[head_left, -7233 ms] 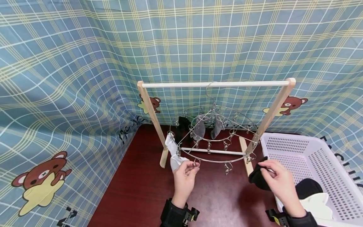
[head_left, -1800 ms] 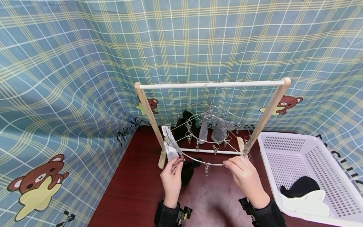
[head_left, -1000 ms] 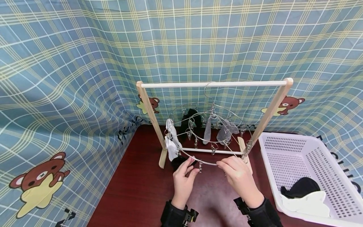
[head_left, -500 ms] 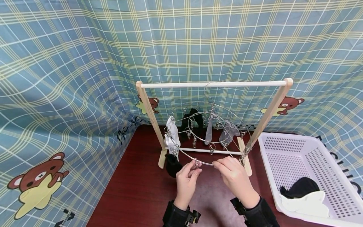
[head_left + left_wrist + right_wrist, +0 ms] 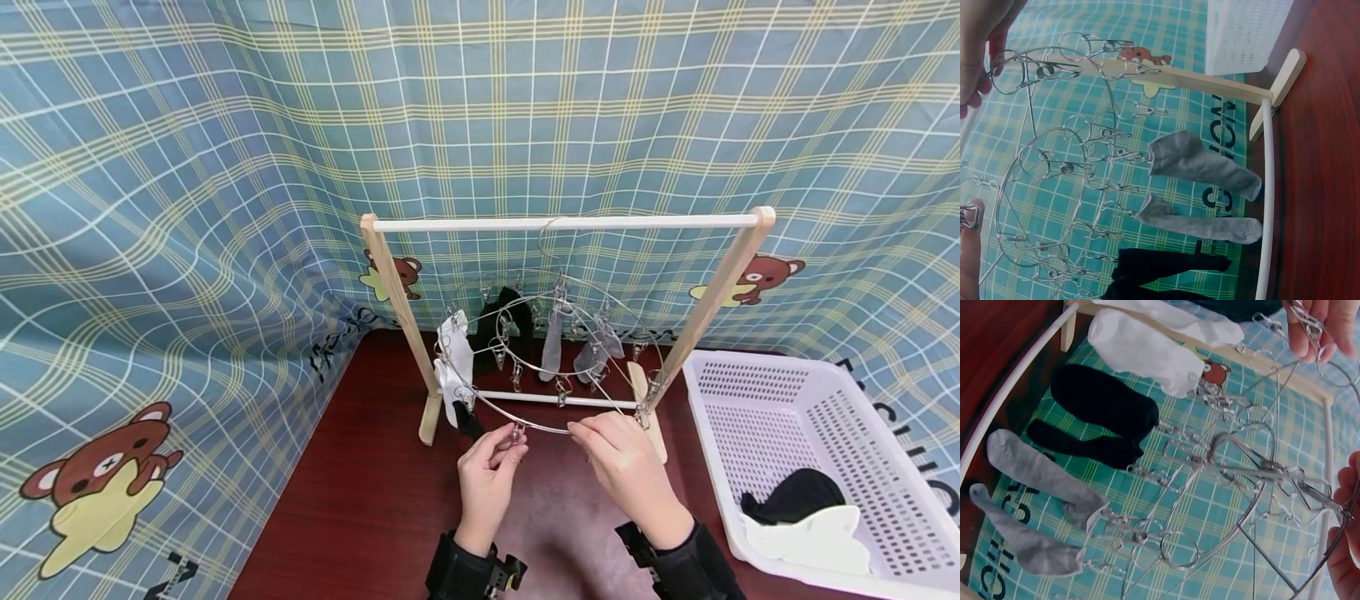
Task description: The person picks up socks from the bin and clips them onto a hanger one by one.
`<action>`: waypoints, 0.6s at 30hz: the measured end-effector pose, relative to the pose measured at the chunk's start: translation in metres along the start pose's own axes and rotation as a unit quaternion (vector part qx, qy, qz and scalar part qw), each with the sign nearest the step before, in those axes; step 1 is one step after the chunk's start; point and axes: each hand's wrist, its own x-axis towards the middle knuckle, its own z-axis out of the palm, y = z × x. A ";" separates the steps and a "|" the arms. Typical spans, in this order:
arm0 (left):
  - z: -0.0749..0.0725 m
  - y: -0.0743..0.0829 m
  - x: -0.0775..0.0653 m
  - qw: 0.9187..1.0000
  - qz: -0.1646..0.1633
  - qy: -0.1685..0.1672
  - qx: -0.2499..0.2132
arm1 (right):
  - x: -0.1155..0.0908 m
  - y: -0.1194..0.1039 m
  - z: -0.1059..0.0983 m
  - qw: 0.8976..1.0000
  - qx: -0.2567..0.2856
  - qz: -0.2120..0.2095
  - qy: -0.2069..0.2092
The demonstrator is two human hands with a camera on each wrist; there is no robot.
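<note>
A round wire clip hanger (image 5: 551, 429) hangs from the rack's top bar, carrying socks on its clips. My left hand (image 5: 486, 483) pinches a metal clip (image 5: 518, 433) on the front of the outer ring; no sock shows in that clip. Just right of it, my right hand (image 5: 630, 471) holds the ring wire, as the right wrist view also shows. A black sock (image 5: 467, 419) hangs left of my left hand, partly hidden behind it. Beyond it hang white socks (image 5: 454, 358), black socks (image 5: 1107, 406) and two grey socks (image 5: 1200, 165).
A wooden rack (image 5: 697, 308) with a white top bar (image 5: 637, 221) stands on the dark red table (image 5: 337, 500). At the right, a white plastic basket (image 5: 720, 467) holds a black sock (image 5: 798, 493) and a white cloth item (image 5: 813, 537). Plaid curtain (image 5: 300, 125) surrounds everything.
The black sock that was in my right hand now hangs from the ring. The ring has turned, carrying that sock leftward. My left hand has moved to another clip; my right has taken the ring.
</note>
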 end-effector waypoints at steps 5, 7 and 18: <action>0.000 0.000 -0.002 1.000 0.007 0.000 0.000 | -0.003 0.005 -0.008 1.000 0.011 0.004 0.006; 0.000 0.001 -0.002 1.000 0.005 -0.002 -0.001 | -0.005 0.009 -0.013 1.000 0.011 0.007 0.011; 0.000 0.002 0.002 1.000 0.014 0.001 0.003 | -0.044 0.063 -0.069 0.993 -0.080 0.089 0.002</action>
